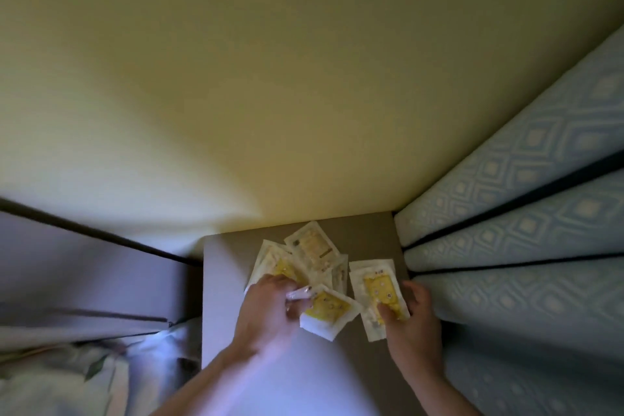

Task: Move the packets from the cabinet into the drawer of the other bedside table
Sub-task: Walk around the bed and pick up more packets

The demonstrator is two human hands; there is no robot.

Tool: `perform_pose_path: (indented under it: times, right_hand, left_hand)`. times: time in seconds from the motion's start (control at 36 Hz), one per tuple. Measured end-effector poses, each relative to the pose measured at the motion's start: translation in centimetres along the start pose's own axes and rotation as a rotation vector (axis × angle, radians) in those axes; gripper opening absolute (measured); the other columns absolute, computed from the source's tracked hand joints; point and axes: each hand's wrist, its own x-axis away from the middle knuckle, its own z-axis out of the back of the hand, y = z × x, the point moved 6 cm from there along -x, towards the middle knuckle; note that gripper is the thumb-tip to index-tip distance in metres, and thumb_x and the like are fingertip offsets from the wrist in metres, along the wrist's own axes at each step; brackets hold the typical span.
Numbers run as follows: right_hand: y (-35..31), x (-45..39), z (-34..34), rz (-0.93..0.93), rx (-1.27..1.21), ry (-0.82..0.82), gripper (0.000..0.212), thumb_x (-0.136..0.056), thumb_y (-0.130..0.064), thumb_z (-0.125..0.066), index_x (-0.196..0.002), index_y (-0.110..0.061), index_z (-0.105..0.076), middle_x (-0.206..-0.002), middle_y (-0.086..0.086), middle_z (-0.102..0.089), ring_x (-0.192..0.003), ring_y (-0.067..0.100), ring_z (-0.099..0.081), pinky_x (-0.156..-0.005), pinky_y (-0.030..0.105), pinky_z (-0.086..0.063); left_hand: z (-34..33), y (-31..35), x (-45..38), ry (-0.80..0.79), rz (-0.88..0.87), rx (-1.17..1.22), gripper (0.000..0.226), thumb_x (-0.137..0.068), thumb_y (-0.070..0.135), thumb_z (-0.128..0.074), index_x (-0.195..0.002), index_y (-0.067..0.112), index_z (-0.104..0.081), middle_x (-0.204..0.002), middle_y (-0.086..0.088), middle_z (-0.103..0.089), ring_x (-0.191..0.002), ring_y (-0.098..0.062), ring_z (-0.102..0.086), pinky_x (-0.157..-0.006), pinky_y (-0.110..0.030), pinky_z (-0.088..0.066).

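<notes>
Both hands [266,306] [410,317] grip packets [329,309] on bedside table [223,297]; curtain [526,246] right.

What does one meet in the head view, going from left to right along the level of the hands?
Bedding with a leaf print → left hand → packet it grips → packet in the right hand → right hand → blue patterned curtain.

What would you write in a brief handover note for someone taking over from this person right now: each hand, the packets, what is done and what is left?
Left hand: grips one packet above the table top.
Right hand: holds another packet at the top's right edge.
Loose pile of packets: lies on the top, behind the hands.
Done: packets gathered on the top.
Left: no drawer in view; every packet has yet to go into it.
</notes>
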Motion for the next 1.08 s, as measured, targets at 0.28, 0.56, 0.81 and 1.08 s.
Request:
perform_pose_path:
  times: [0.28, 0.56, 0.81, 1.08]
  right_hand:
    - [-4.6, 15.5, 5.0, 0.014, 0.068, -0.131, 0.027, -0.079, -0.009, -0.081, -0.087, -0.030, -0.065, -0.084, -0.006, -0.073, -0.082, 0.023, -0.070, -0.073, 0.044, -0.054]
    - [-8.9, 25.3, 7.8, 0.151, 0.174, -0.357, 0.011, -0.082, -0.031, -0.078, -0.085, -0.032, -0.068, -0.073, -0.012, -0.070, -0.065, 0.010, -0.062, -0.060, 0.028, -0.049]
    - [-10.8, 27.5, 9.0, 0.388, 0.236, -0.572, 0.010, -0.084, -0.033, -0.078, -0.086, -0.037, -0.070, -0.076, -0.012, -0.073, -0.069, 0.010, -0.065, -0.068, 0.032, -0.053]
    - [-8.6, 33.1, 10.1, 0.613, 0.364, -0.822, 0.012, -0.082, -0.029, -0.082, -0.085, -0.034, -0.071, -0.080, -0.017, -0.073, -0.072, 0.004, -0.068, -0.069, 0.027, -0.056]
  left_hand:
    - [9.5, 2.2, 15.3, -0.064, 0.029, -0.168, 0.022, -0.080, 0.043, -0.074, -0.073, 0.022, -0.068, -0.078, 0.009, -0.068, -0.089, -0.019, -0.058, -0.071, -0.032, -0.047]
    - [12.5, 1.3, 26.3, -0.172, 0.026, -0.217, 0.022, -0.082, 0.037, -0.054, -0.069, 0.020, -0.061, -0.074, 0.003, -0.057, -0.091, -0.022, -0.056, -0.078, -0.039, -0.053]
    - [14.5, 5.2, 35.1, 0.108, 0.228, -0.078, 0.033, -0.093, 0.042, -0.056, -0.070, 0.021, -0.065, -0.071, 0.011, -0.060, -0.093, -0.007, -0.052, -0.066, -0.023, -0.039]
    - [11.7, 9.0, 47.5, 0.277, 0.471, 0.037, 0.010, -0.092, 0.033, -0.065, -0.101, 0.034, -0.071, -0.077, 0.025, -0.047, -0.085, 0.002, -0.041, -0.062, -0.012, -0.032]
